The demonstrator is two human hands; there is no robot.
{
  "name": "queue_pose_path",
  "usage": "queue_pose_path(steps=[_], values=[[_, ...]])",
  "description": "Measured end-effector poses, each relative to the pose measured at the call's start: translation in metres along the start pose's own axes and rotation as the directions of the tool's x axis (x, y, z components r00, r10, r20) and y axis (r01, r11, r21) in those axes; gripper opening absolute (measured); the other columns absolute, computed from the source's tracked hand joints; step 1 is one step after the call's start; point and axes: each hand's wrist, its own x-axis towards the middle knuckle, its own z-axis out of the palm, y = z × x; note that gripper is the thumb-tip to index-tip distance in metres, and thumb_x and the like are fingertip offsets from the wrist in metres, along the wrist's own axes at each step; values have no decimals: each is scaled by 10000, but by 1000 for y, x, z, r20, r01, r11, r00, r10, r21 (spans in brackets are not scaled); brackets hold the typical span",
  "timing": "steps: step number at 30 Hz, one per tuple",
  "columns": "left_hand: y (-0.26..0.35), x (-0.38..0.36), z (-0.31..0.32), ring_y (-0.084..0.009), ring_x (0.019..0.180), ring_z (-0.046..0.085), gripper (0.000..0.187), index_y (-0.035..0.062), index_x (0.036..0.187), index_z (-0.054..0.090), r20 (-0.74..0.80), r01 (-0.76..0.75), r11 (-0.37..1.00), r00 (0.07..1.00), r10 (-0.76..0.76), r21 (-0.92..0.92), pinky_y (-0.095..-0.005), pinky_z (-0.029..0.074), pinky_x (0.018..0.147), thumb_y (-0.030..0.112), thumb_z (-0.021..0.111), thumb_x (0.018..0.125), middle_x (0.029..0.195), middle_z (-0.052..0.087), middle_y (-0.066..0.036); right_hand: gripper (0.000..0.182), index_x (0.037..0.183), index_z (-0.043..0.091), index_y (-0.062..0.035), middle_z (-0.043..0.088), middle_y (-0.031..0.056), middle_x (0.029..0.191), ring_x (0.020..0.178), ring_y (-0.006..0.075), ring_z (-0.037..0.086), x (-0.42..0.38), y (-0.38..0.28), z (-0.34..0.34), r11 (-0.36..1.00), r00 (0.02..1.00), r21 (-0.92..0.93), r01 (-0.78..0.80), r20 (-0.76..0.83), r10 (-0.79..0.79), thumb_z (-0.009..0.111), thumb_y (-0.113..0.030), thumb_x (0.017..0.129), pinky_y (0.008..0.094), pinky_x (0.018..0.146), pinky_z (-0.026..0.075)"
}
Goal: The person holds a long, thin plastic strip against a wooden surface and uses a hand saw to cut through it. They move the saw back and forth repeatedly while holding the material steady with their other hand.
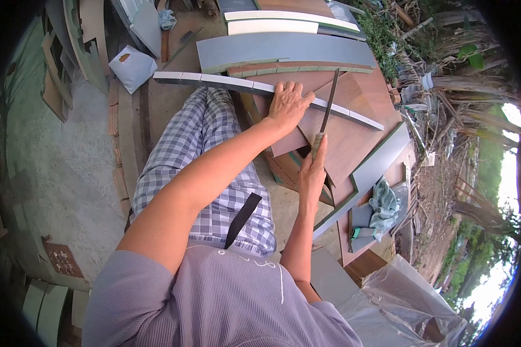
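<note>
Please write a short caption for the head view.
Left hand presses a brown panel while right hand holds a file on it.

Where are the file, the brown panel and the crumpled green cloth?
file [329, 103], head view, on the middle of its dark blade.
brown panel [353, 139], head view, on its bare face right of the file.
crumpled green cloth [383, 205], head view, on its bunched middle.

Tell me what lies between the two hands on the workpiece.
In the head view, only bare brown board lies between the left hand and the right hand; the file runs just beside that gap.
</note>
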Motion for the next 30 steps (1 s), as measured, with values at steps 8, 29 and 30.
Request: queue_pose_path(steps=[8,29,30], values=[[-2,0,1,-249,937,511,160,141,992,618,2,-16,1000,1000,16,-12,-406,343,811,119,591,835,900,539,-87,619,1515,162,-229,505,134,628,495,181,459,-82,22,-3,992,991,-34,-119,55,121,410,-89,965,303,521,422],[0,-3,3,-244,919,508,198,151,1019,633,-24,-18,1000,1000,19,14,-397,348,814,115,586,831,896,529,-81,590,1508,178,-204,607,181,756,546,224,516,-89,24,-7,985,979,-12,-173,104,173,393,-98,969,319,563,447],[1,-3,3,-244,919,508,198,151,1019,633,-26,-20,1000,999,20,12,-397,348,814,115,586,831,896,529,-81,594,1509,179,-210,593,159,726,542,208,516,-84,21,-9,984,979,-22,-179,98,180,394,-95,968,321,554,446]])
